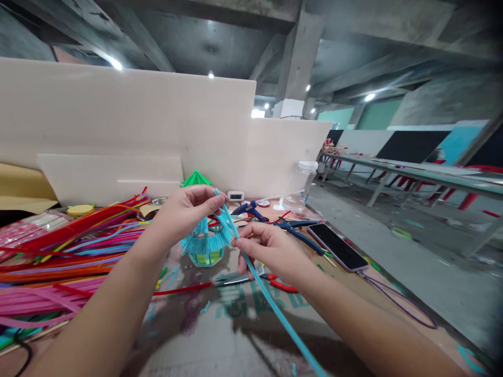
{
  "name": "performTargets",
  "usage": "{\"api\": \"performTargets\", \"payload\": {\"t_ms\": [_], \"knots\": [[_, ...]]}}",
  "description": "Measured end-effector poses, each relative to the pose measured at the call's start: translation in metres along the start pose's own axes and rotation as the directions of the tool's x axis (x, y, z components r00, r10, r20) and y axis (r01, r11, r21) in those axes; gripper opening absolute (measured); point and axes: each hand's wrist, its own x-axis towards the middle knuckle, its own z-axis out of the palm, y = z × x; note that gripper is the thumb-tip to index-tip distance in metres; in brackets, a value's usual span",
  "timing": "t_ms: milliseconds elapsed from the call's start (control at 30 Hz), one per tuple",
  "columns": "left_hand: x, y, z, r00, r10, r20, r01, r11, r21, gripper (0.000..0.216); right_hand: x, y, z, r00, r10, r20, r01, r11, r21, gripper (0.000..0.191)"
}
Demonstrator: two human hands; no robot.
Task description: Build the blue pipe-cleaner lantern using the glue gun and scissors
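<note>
A long light-blue pipe cleaner (pixel 271 301) runs slantwise between my hands and down past the bottom edge. Its upper end is pinched in my left hand (pixel 190 209), fingertips and thumb together, where the strand looks doubled. Lower down, my right hand (pixel 267 246) grips the same strand between thumb and fingers. Just behind and below my left hand stands a small model with a fringed blue skirt (pixel 202 245) and a pale green base (pixel 207 259). My fingers cover part of it; whether the strand is joined to it I cannot tell. A green pointed roof (pixel 196 179) shows behind my left hand.
Many coloured pipe cleaners (pixel 90 251) lie heaped at left. Red-handled pliers (pixel 281 285) are under my right hand. Beyond are a blue glue gun (pixel 251 209), dark-blue-handled pliers (pixel 302 235), a phone (pixel 338 246) and a clear jar (pixel 301 183). A white board (pixel 157 120) stands behind.
</note>
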Motion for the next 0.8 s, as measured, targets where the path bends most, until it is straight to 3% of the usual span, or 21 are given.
{"api": "performTargets", "payload": {"t_ms": [233, 500, 600, 700, 800], "knots": [[0.002, -0.007, -0.011, 0.996, -0.011, -0.083, 0.024, 0.987, 0.16, 0.031, 0.01, 0.014, -0.003, 1.0, 0.007, -0.009, -0.008, 0.997, -0.083, 0.02], [0.003, -0.007, -0.015, 0.989, -0.109, 0.1, 0.082, 0.966, 0.244, 0.033, 0.016, 0.024, -0.002, 0.999, -0.032, 0.035, 0.033, 0.999, -0.031, 0.023], [0.006, -0.009, -0.019, 0.998, 0.001, -0.068, 0.017, 0.965, 0.262, 0.039, 0.016, 0.026, -0.001, 0.999, -0.033, 0.021, 0.033, 0.999, -0.019, 0.025], [0.011, -0.018, -0.03, 0.947, 0.112, -0.301, 0.017, 0.919, 0.394, 0.043, 0.016, 0.033, -0.001, 0.999, -0.044, 0.027, 0.046, 0.997, -0.058, 0.028], [0.015, -0.03, -0.04, 0.955, 0.085, -0.283, 0.079, 0.848, 0.524, 0.047, 0.019, 0.041, 0.001, 0.998, -0.069, -0.003, 0.067, 0.985, -0.158, 0.027]]}}
